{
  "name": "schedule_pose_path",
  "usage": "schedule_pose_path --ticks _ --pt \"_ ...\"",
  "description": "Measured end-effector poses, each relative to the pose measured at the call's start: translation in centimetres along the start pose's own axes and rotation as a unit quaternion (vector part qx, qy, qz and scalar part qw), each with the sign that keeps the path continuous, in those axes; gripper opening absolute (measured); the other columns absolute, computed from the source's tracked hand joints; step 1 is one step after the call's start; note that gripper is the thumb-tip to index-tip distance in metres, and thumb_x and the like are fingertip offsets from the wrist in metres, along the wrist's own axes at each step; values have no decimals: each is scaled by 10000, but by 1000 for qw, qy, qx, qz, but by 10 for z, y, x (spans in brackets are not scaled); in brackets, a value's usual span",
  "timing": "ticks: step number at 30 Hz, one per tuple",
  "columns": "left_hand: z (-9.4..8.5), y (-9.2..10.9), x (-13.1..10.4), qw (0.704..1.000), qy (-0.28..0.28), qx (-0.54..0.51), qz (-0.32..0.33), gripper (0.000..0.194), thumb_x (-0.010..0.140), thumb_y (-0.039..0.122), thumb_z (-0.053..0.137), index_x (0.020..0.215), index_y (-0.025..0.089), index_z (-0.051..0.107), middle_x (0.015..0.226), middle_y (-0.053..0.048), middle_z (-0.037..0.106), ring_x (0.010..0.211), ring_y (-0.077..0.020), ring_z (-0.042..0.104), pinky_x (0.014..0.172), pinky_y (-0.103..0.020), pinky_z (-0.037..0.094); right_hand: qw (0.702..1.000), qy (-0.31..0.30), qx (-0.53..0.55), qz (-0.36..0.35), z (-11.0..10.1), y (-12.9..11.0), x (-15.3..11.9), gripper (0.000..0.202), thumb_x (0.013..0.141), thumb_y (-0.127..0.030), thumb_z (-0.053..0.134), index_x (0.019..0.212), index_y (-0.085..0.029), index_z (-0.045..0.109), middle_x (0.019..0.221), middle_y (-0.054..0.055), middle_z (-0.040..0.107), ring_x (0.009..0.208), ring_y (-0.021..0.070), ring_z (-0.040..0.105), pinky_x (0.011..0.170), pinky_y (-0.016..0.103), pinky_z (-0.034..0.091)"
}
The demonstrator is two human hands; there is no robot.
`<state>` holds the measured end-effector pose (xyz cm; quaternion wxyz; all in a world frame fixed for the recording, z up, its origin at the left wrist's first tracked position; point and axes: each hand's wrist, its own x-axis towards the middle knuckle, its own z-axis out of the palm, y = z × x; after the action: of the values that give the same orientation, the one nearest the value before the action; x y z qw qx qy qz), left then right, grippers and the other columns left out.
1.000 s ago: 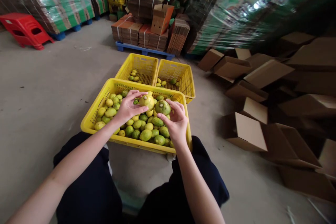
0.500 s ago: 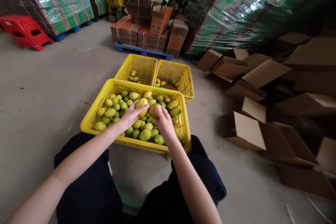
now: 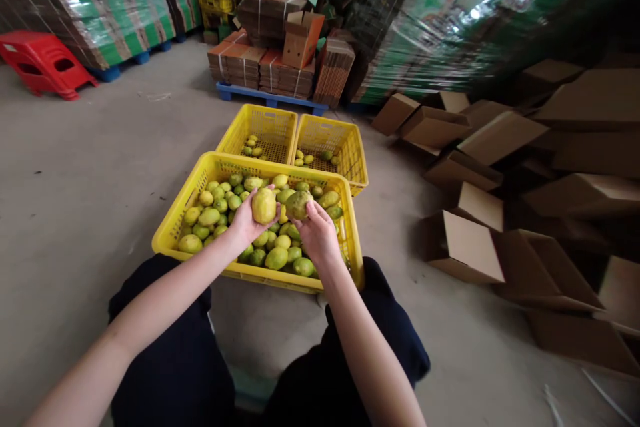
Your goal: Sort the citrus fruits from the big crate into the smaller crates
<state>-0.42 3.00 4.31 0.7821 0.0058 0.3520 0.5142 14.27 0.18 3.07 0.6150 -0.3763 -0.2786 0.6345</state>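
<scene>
Cradling a yellow lemon (image 3: pixel 263 205), long axis pointing forward, the left hand (image 3: pixel 243 221) curls its fingers around it. Just beside, the right hand's (image 3: pixel 320 235) fingers grip a greener lemon (image 3: pixel 299 205), above a yellow crate (image 3: pixel 270 277).

red stool (image 3: pixel 46 61) | wrapped pallets | cardboard boxes (image 3: pixel 474 247) | blue pallet (image 3: pixel 271 99)

The left hand (image 3: pixel 249 219) holds a yellow lemon (image 3: pixel 264 206); the right hand (image 3: pixel 320 232) holds a greener lemon (image 3: pixel 299 205) above the full yellow crate (image 3: pixel 187 193).
</scene>
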Motion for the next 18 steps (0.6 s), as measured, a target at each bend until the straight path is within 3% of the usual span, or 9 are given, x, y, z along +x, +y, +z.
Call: schedule_pose_path --ticks 5,7,11,15,18 --pt "2 2 -2 1000 -8 12 3 393 956 508 480 924 155 650 698 -46 678 582 -149 657 526 -247 575 996 -43 28 70 0 -2 1 372 740 -546 737 920 -221 717 913 52 770 773 216 725 662 328 599" --pt "4 3 -5 999 -15 33 2 333 919 474 569 905 150 645 666 -33 651 559 -135 641 526 -235 575 994 -52 31 90 0 0 1 372 743 -546 735 903 -210 709 852 43 761 679 194 702 579 303 570" --pt "4 4 -8 1000 -2 20 -17 233 904 385 633 884 153 615 664 -22 638 568 -120 641 509 -195 559 994 -15 25 101 2 5 0 313 700 -493 797 769 -237 633 703 -5 699 541 154 615 433 258 477" --pt "0 3 -5 999 -5 -26 -32 357 1011 427 423 933 146 629 733 -54 684 621 -134 672 568 -222 588 992 38 56 103 5 9 2 293 704 -480 795 804 -257 633 729 -20 704 631 162 652 498 256 525" --pt "-1 3 -2 1000 -3 -18 -18 354 1019 416 413 995 155 651 760 -48 700 652 -141 688 613 -238 596 994 73 47 70 6 10 3 267 714 -451 785 843 -259 654 786 -27 724 667 156 657 491 241 512"
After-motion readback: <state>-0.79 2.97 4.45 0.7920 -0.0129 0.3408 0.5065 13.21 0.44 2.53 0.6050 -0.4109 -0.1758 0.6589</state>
